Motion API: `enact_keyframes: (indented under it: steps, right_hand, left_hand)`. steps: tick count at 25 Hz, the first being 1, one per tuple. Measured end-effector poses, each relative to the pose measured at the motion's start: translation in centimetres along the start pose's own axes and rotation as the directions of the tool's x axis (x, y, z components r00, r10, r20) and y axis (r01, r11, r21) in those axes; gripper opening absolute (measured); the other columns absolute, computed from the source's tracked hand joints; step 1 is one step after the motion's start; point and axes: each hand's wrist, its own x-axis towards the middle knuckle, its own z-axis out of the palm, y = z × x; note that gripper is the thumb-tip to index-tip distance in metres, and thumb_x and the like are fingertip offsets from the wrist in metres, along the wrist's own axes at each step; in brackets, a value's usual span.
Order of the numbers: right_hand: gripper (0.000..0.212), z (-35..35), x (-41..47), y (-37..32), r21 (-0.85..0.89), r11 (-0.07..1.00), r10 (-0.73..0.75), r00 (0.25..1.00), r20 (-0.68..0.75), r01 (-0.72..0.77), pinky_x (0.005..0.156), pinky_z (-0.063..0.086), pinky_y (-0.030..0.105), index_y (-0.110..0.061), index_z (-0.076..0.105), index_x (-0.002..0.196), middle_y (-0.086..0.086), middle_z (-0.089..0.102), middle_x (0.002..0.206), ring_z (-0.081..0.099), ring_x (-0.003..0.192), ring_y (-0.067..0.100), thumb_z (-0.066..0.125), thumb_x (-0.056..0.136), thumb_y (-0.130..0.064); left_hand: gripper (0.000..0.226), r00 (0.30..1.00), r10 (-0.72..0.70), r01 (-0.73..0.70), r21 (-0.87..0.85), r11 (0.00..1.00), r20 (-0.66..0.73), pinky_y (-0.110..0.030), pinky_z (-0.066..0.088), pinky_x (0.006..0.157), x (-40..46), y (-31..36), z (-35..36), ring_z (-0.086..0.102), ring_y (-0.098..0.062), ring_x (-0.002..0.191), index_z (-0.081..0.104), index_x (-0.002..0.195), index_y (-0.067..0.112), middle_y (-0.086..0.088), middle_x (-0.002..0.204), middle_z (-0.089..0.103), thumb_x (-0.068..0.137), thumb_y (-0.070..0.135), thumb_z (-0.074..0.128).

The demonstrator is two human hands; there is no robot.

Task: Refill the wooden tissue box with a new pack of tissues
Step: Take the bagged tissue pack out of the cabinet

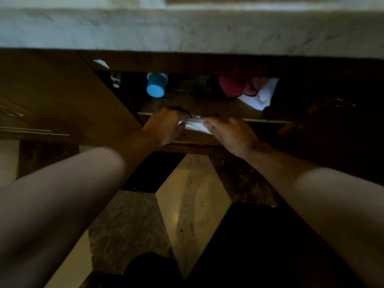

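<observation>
No writing can be read. Both hands – left hand [166, 126], right hand [230, 135] – pinch a white tissue pack [195, 125] between them at the open cabinet's edge [259, 120]. Most of the pack is hidden. Inside, dim: a blue cup [155, 86], red cloth [232, 85], white cloth [259, 96]. A marble counter [187, 30] overhangs.

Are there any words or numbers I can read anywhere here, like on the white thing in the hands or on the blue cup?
None can be read.
White pack, held by left hand and right hand: no print shows.
Blue cup: plain, no label seen.
Red and white cloth: too dark and blurred to tell.
</observation>
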Motion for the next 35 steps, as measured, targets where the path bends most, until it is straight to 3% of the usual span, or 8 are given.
enact_keyframes:
  steps: [3,5,8,14,19,22,29,35]
  right_hand:
    - [0.03,-4.6,-1.4,-3.3,0.01,0.999,0.042,0.999,0.0,-0.042,0.066,0.059,0.046,-0.012,0.066,0.127,0.016,0.075,0.105,0.073,0.087,0.037,0.053,0.103,-0.025]
    - [0.03,-7.4,-2.4,-5.0,0.052,0.997,0.056,0.998,0.007,-0.056,0.067,0.058,0.042,-0.014,0.064,0.127,0.014,0.075,0.107,0.072,0.089,0.034,0.05,0.104,-0.027]
    - [0.036,-12.3,-2.9,-7.8,0.137,0.979,0.129,0.978,0.162,-0.151,0.075,0.052,0.033,-0.022,0.053,0.137,0.008,0.07,0.118,0.068,0.1,0.028,0.041,0.106,-0.036]
    - [0.054,-22.4,-1.8,-12.5,0.146,0.98,0.111,0.978,0.176,-0.138,0.093,0.052,0.037,-0.021,0.045,0.145,0.003,0.065,0.136,0.065,0.117,0.023,0.055,0.099,-0.046]
    - [0.034,-29.3,0.4,-15.4,0.119,0.984,0.132,0.991,0.039,-0.135,0.084,0.053,0.035,-0.014,0.062,0.126,0.007,0.074,0.116,0.07,0.1,0.026,0.063,0.096,-0.029]
    - [0.025,-32.6,2.0,-16.9,0.169,0.971,0.179,0.983,-0.029,-0.172,0.075,0.042,0.028,-0.014,0.066,0.115,0.007,0.074,0.107,0.068,0.092,0.024,0.066,0.094,-0.027]
    - [0.032,-36.1,5.3,-19.9,0.24,0.936,0.268,0.963,-0.012,-0.258,0.081,0.043,0.026,-0.014,0.066,0.122,0.008,0.074,0.113,0.067,0.098,0.022,0.065,0.095,-0.032]
    - [0.022,-37.1,8.1,-20.4,0.355,0.893,0.311,0.95,-0.039,-0.277,0.063,0.039,0.011,-0.023,0.07,0.109,-0.011,0.065,0.087,0.063,0.078,0.009,0.071,0.088,-0.031]
  left_hand:
    - [0.028,0.999,0.0,0.001,-0.017,1.0,0.042,-0.034,0.046,0.083,-3.1,3.2,-4.7,0.067,-0.034,0.105,0.07,0.122,0.012,-0.015,0.117,0.073,0.095,0.013,0.062]
    - [0.029,0.994,-0.036,0.042,-0.055,0.998,0.1,-0.036,0.048,0.088,-4.8,5.1,-7.6,0.065,-0.031,0.111,0.068,0.126,0.014,-0.012,0.123,0.07,0.098,0.016,0.058]
    - [0.03,0.986,-0.059,0.066,-0.041,0.997,0.154,-0.04,0.053,0.093,-6.9,7.7,-13.0,0.063,-0.026,0.114,0.066,0.128,0.016,-0.007,0.128,0.068,0.1,0.018,0.056]
    - [0.028,0.992,0.024,-0.02,-0.032,0.999,0.121,-0.041,0.054,0.093,-8.5,11.5,-24.2,0.063,-0.023,0.11,0.068,0.124,0.015,-0.004,0.12,0.069,0.098,0.018,0.059]
    - [0.029,0.994,0.061,-0.057,-0.042,0.997,0.092,-0.037,0.053,0.089,-8.9,13.4,-32.1,0.065,-0.026,0.107,0.067,0.126,0.015,-0.006,0.122,0.07,0.099,0.021,0.057]
    - [0.033,0.999,0.021,-0.018,-0.071,0.997,0.047,-0.035,0.05,0.088,-9.2,13.5,-36.2,0.065,-0.027,0.106,0.062,0.131,0.017,-0.006,0.126,0.068,0.098,0.025,0.058]
    - [0.049,0.995,-0.011,0.021,-0.098,0.995,0.1,-0.042,0.053,0.093,-9.9,10.7,-43.0,0.064,-0.025,0.109,0.059,0.135,0.02,-0.004,0.126,0.068,0.089,0.029,0.073]
    - [0.044,0.999,-0.006,0.012,-0.204,0.979,0.034,-0.032,0.053,0.082,-9.2,6.6,-45.8,0.07,-0.025,0.092,0.071,0.121,0.016,-0.01,0.11,0.075,0.079,0.019,0.083]
